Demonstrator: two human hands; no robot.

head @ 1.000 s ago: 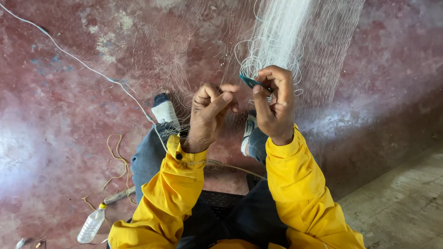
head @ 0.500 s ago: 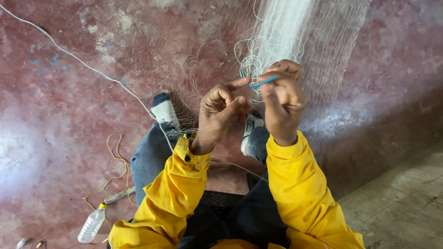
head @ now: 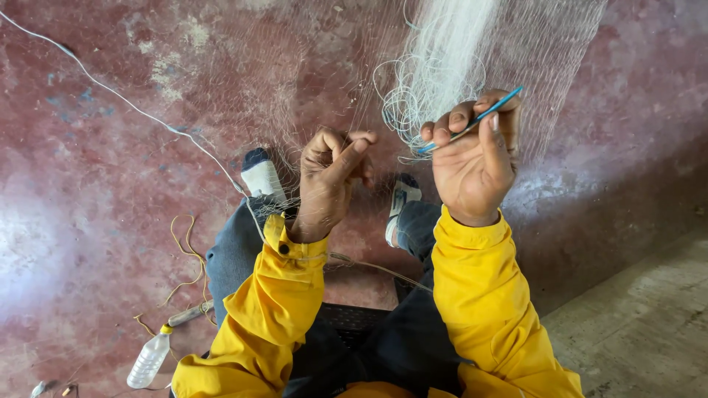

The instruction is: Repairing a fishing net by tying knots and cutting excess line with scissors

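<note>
A fine white fishing net (head: 450,66) hangs down in front of me, bunched at the top middle and spread thin over the floor. My right hand (head: 476,166) is raised with its palm toward me and grips a slim blue netting needle (head: 472,121) between thumb and fingers, its tip pointing up to the right. My left hand (head: 332,177) pinches the thin net mesh between thumb and forefinger, a little lower and to the left. Both arms wear yellow sleeves. My feet in white socks (head: 262,177) rest on the floor beyond my hands.
The floor is worn dark red concrete (head: 96,243). A white cord (head: 133,107) runs diagonally from the top left toward my left leg. A clear plastic bottle (head: 150,360) and yellow string (head: 188,254) lie at the lower left. A grey step (head: 649,324) lies at right.
My right hand has lifted and turned, bringing the blue needle up and out to the right. My left hand stayed pinched on the mesh, shifting slightly.
</note>
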